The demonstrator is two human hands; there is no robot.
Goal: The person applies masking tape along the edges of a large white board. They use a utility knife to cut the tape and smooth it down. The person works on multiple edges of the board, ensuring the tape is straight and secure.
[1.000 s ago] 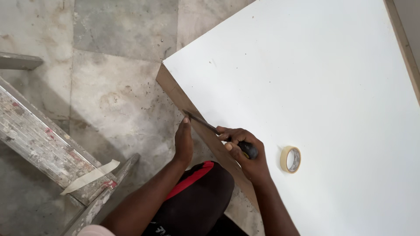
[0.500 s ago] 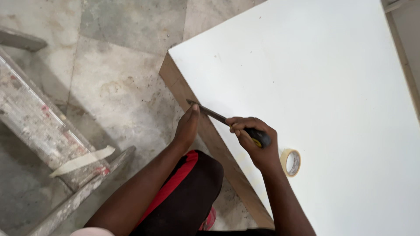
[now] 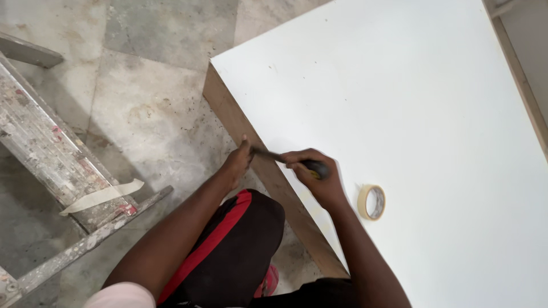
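Note:
A large white board (image 3: 399,102) with a brown wooden edge (image 3: 240,125) lies flat across the right of the head view. My right hand (image 3: 317,174) grips the dark handle of a screwdriver-like tool (image 3: 285,158), whose shaft points left to the board's edge. My left hand (image 3: 238,162) rests on that brown edge, fingertips pinched at the tool's tip. A roll of beige masking tape (image 3: 371,202) lies on the board just right of my right wrist.
A paint-spattered metal ladder (image 3: 51,154) lies on the grey tiled floor (image 3: 142,74) at left, with a strip of tape stuck on it. My knee in black trousers with a red stripe (image 3: 228,239) is below the board's edge.
The view has shifted a little. Both hands have stayed together at the board's edge, with the tool tip still held against it by my left fingers.

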